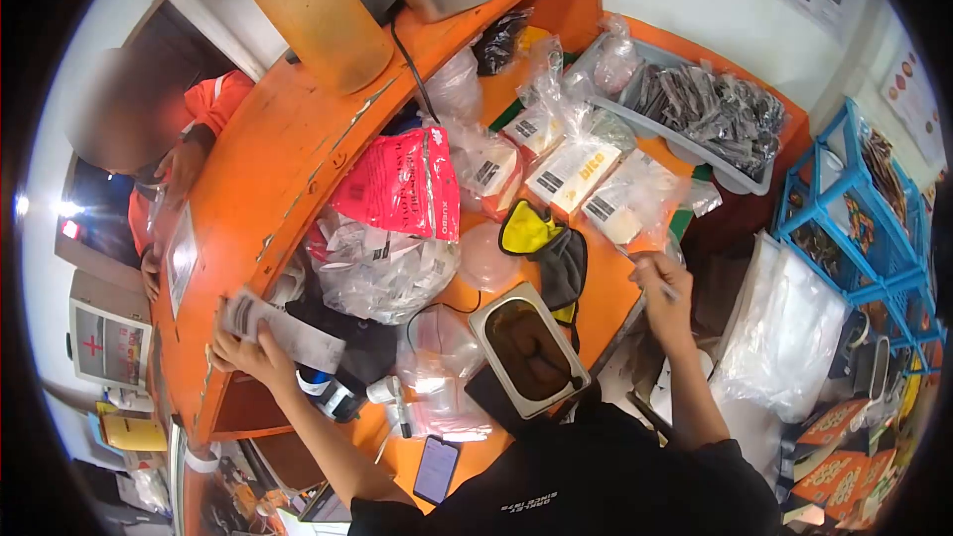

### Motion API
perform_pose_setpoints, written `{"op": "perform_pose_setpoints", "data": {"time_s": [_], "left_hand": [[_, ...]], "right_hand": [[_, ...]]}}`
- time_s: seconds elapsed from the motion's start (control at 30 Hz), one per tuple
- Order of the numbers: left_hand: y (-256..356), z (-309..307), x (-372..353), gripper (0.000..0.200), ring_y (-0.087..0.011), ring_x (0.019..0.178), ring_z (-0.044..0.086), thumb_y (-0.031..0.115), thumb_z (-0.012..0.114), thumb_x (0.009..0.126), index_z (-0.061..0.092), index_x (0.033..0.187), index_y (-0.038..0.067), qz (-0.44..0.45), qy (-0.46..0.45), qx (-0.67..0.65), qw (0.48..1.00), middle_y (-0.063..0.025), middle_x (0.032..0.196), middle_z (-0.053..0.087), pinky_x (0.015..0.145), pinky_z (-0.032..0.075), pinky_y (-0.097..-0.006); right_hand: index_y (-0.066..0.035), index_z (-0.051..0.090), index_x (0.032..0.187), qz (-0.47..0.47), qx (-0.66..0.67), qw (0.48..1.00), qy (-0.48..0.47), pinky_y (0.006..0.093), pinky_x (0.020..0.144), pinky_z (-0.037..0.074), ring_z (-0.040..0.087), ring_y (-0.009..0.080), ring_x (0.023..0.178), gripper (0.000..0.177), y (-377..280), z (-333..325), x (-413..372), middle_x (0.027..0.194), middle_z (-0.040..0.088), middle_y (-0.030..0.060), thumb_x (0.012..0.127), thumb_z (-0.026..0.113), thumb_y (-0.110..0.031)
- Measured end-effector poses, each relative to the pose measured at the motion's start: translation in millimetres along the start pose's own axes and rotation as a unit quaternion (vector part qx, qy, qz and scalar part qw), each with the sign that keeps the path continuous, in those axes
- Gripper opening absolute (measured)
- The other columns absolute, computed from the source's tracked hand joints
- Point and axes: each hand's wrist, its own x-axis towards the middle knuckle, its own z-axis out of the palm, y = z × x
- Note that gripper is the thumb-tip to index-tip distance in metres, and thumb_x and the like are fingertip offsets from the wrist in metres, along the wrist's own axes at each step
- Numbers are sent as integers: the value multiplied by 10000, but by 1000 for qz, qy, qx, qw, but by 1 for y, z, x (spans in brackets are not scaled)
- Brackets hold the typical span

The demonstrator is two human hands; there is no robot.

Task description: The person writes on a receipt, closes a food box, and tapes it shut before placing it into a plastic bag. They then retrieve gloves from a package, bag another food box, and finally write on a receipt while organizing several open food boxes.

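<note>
My left hand (pixel 256 355) is closed on a printed paper slip (pixel 298 339), held near the edge of the orange counter on the left. On the right, my right hand (pixel 663 300) is closed around a thin, pale, pen-like item (pixel 626 255) whose exact kind I cannot make out. Between my arms sits a metal pan (pixel 476 323) with dark brown contents. Behind it lie black-and-yellow gloves (pixel 556 256). Several bagged white-and-orange boxes (pixel 568 179) stand close beyond my right hand. Below my left hand are a black device (pixel 342 399) and a phone (pixel 435 469).
A raised orange counter (pixel 238 189) runs along the left, with a person (pixel 189 154) behind it. A red plastic packet (pixel 405 184) tops a bag of clear plastic (pixel 382 273). A grey tray (pixel 749 177) holds dark packets. Blue racks (pixel 862 238) stand at right.
</note>
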Motion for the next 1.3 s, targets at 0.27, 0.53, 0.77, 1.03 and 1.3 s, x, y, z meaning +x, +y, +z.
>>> {"op": "perform_pose_setpoints", "data": {"time_s": [0.27, 0.53, 0.77, 1.03, 1.3], "left_hand": [[-14, 23, -2, 400, -268, 1153, 408, 274, 545, 835, 639, 1102, -9, 19, 163, -75, 984, -125, 1269, 542, 1021, 204, -413], [-13, 25, -3, 458, -248, 1151, 416, 314, 547, 838, 586, 1133, -35, 8, 187, -113, 976, -107, 1262, 544, 1039, 147, -440], [-43, 49, -28, 483, -271, 1223, 359, 277, 553, 863, 531, 1218, -51, -44, 211, -159, 963, -116, 1307, 507, 1078, 98, -479], [-46, 53, -26, 538, -329, 1178, 471, 61, 546, 819, 356, 1302, -80, -68, 200, -313, 926, -240, 1351, 413, 953, 460, -444], [-26, 47, -15, 483, -320, 1144, 475, 198, 562, 842, 468, 1225, -81, -43, 211, -181, 960, -192, 1280, 494, 999, 350, -440]], "right_hand": [[-22, 500, 791, -17, 2, 1000, -4, 196, 474, 315, 405, 38, 551, 144, 86, 51, -5, 645, 487, -7, 860, 623, -55], [15, 555, 898, 126, 251, 958, -56, 249, 569, 417, 532, 104, 642, 124, 140, 59, -11, 731, 592, 72, 926, 485, -83], [-34, 473, 756, 90, 141, 986, 18, 210, 560, 358, 431, 59, 619, 138, 133, 65, -3, 677, 476, 17, 858, 543, 26], [-60, 387, 717, 82, 190, 978, -36, 226, 541, 316, 353, 65, 592, 201, 151, 60, -6, 655, 392, -13, 866, 519, -35], [-34, 444, 728, 65, 175, 978, -91, 236, 545, 349, 429, 106, 587, 220, 157, 59, -3, 658, 476, 41, 903, 436, -167]]}}
